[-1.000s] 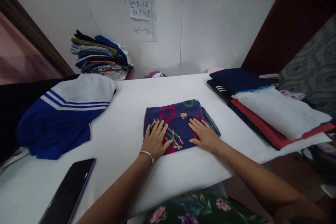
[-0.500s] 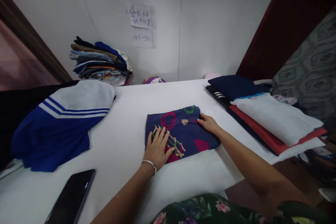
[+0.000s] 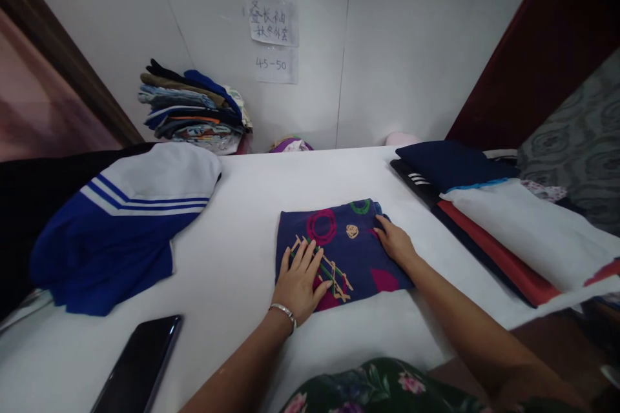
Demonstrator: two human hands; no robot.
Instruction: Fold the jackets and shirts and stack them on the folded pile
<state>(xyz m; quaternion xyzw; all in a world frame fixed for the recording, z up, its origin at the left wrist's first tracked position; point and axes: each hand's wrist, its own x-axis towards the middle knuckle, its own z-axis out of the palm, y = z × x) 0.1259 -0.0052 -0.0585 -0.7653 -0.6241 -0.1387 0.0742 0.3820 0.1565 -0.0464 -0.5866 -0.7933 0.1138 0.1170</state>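
Note:
A navy garment (image 3: 361, 251) with magenta, green and tan patterns lies folded into a flat rectangle on the white table (image 3: 242, 239). My left hand (image 3: 301, 277) rests palm down on its lower left part, fingers spread, a silver bracelet at the wrist. On the garment's right edge lies my right hand (image 3: 396, 242), fingers stretched over the cloth; its thumb is hidden. Both hands touch the garment, which stays flat on the table beneath them.
At the left lies a blue and white garment (image 3: 130, 232), with a black phone (image 3: 138, 361) nearer me. A stack of folded clothes (image 3: 194, 106) stands at the back left. Folded clothes (image 3: 527, 226) are piled at the right. Paper signs (image 3: 274, 22) hang on the wall.
The camera view has turned slightly, so everything appears a little further right. Both hands keep nearly the same places on the folded garment.

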